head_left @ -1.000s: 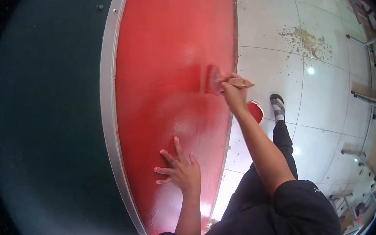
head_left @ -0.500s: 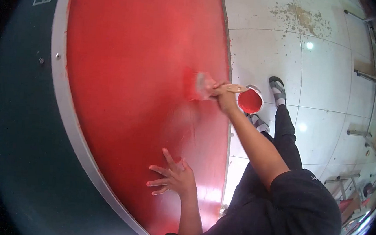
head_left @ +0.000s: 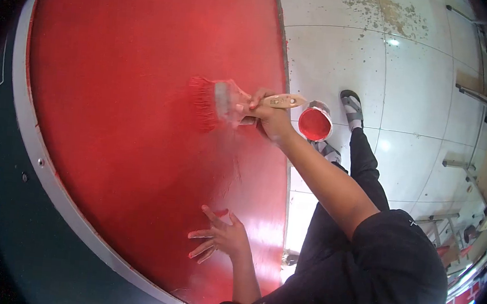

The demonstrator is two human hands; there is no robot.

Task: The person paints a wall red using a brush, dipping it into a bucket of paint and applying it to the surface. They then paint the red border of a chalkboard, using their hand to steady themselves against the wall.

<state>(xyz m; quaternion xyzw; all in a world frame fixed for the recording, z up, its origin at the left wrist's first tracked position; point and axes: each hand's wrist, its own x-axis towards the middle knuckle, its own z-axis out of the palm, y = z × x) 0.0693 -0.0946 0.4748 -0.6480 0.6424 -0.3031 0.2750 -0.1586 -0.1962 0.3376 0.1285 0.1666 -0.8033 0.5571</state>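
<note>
The pale tiled floor (head_left: pixel 416 100) (blotched by a brown stain (head_left: pixel 394 16)) carries a paint bucket (head_left: pixel 327 114) and sandalled feet (head_left: pixel 351 109).

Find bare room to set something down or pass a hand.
White tiled floor between the outer grey sandal and metal furniture legs looks bare. A hand might pass above the glossy red panel, left of the wide wooden-handled brush; it may be wet. Crowded: the panel's right edge, by the right hand, white paint bucket and feet.

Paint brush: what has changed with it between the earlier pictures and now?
The brush has moved across the red panel, away from the edge beside the floor. The view also shifted, and the bucket now shows more fully. The right hand still grips the brush; the left hand stays spread.
</note>
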